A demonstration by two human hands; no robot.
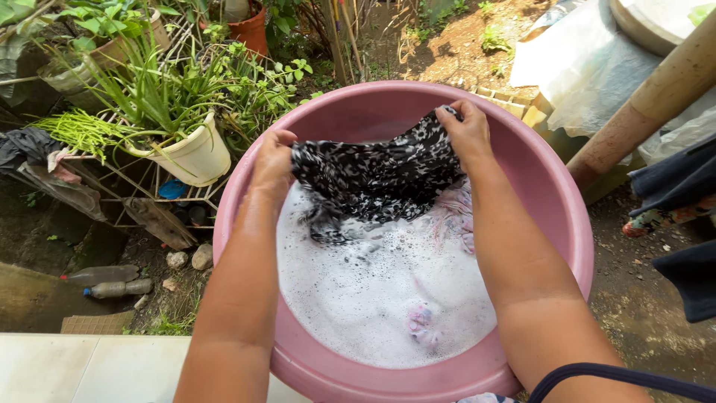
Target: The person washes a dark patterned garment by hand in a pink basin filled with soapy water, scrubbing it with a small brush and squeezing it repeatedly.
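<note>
Two bare hands are closed on one black-and-white patterned cloth (377, 179), which is held stretched between them above the suds at about twelve o'clock in a pink plastic basin (552, 224).

At nine o'clock from the basin, a white pot of spiky green plants (195, 153) is seen on a wire rack, with two plastic bottles (112, 282) lying on the ground below, near eight o'clock.

The left hand (270, 168) is clenched over the cloth's left edge, at roughly ten o'clock on the basin; its fingers are curled under, so the grip is read as a closed fist on the fabric. The cloth is wet, dark, speckled with white, and sags in the middle, its lower edge trailing into the white foam (373, 283). The right hand (468, 134) is pinched shut on the cloth's upper right corner, at about one o'clock, thumb pressed against the fingers.

A pale pinkish garment (455, 216) is seen half sunk beside the right wrist, and another bit shows near five o'clock.

The step in hand is judged to be the scrubbing or stretching of the lifted cloth. The next move would call for the two fists to be brought together so that fabric is rubbed on fabric, with both grips kept firm on slippery, soapy cloth.

A bamboo pole (656, 97) is seen at two o'clock.
</note>
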